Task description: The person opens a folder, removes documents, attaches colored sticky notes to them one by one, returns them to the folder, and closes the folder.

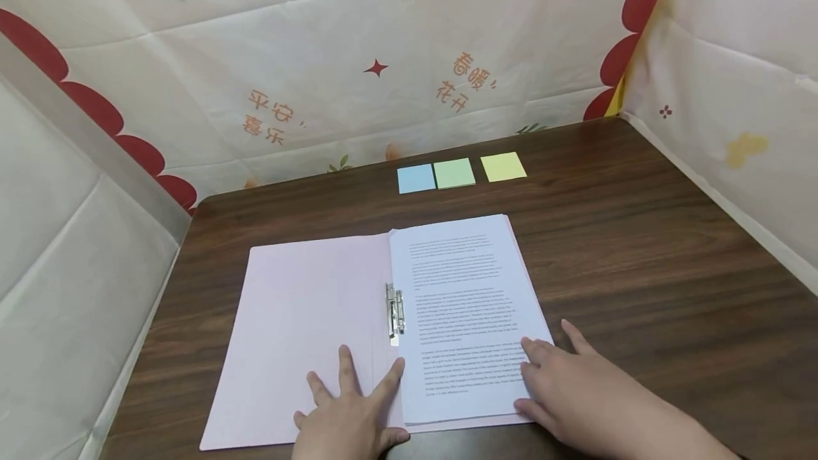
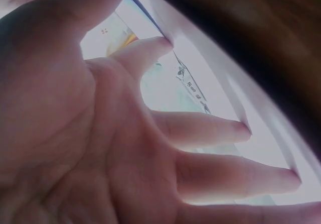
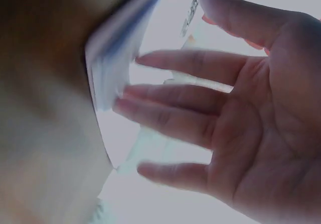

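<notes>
Folder: I see a thin pale pink card folder (image 1: 300, 332) lying open and flat on the table, matte, with a soft crease down its middle.
Clip: a small shiny metal clip (image 1: 395, 312) sits at the fold, long and narrow, just beside the left edge of the paper.
Paper: a stack of smooth white printed sheets (image 1: 469, 304) lies on the folder's right half, rectangular, covered in small grey lines of text; its edges look slightly stepped at the right side.
Table: dark brown wood-grain top (image 1: 639, 247), smooth, with a rounded far-left corner.
Sticky notes: three flat square pads near the far edge, a blue pad (image 1: 416, 178) touching a green pad (image 1: 454, 173), and a yellow pad (image 1: 503, 167) a little apart to the right; all well apart from the hands.
Backdrop: a creased, thin plastic sheet (image 1: 358, 55) with red scallops and orange characters stands around the table on three sides.
Left hand: my view shows the left hand (image 1: 348, 414) palm down with fingers (image 2: 210, 128) spread and straight, pressing on the folder's inner left page near its lower edge; the thumb reaches across the fold to the paper's lower left edge. It grasps nothing.
Right hand: the right hand (image 1: 575, 389) lies flat too, fingers (image 3: 170, 116) extended and slightly parted, fingertips resting on the lower right corner of the paper, the rest of the hand on the table. Nothing is pinched or curled round.
</notes>
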{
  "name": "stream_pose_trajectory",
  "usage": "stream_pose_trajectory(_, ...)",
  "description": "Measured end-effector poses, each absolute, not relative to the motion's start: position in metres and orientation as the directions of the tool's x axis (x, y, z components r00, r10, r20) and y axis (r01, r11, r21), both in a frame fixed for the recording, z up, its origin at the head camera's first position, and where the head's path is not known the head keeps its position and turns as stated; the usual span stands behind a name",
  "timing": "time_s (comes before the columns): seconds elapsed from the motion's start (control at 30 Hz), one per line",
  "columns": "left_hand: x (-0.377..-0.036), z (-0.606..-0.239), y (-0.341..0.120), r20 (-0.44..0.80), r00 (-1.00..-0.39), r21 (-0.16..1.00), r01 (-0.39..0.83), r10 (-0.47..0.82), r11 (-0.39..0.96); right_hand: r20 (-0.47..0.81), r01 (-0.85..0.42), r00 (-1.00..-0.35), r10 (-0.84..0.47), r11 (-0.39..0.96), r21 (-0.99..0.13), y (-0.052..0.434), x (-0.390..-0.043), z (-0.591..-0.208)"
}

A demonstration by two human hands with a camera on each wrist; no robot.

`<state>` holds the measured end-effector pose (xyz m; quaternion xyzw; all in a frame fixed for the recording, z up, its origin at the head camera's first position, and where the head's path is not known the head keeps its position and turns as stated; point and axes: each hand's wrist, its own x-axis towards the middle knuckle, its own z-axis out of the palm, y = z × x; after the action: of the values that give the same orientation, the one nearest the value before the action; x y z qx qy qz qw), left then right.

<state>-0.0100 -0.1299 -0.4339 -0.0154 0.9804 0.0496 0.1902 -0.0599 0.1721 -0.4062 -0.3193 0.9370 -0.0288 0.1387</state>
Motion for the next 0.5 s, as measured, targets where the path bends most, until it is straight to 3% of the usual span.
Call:
stream_pose_trajectory(0.2,-0.01,-0.433,-0.13,-0.368,-0.93,0.088,-0.05,-0.014,0.995,-0.16,-0.642,-0.741,-0.653,0.758,-0.118,0.166,-0.104,-0.363)
stream_pose_trajectory(0.5,-0.011,-0.433,-0.129,-0.346,-0.938,0.089,-0.04,-0.006,0.995,-0.078,-0.516,-0.838,-0.54,0.831,-0.206,0.143,-0.21,-0.301)
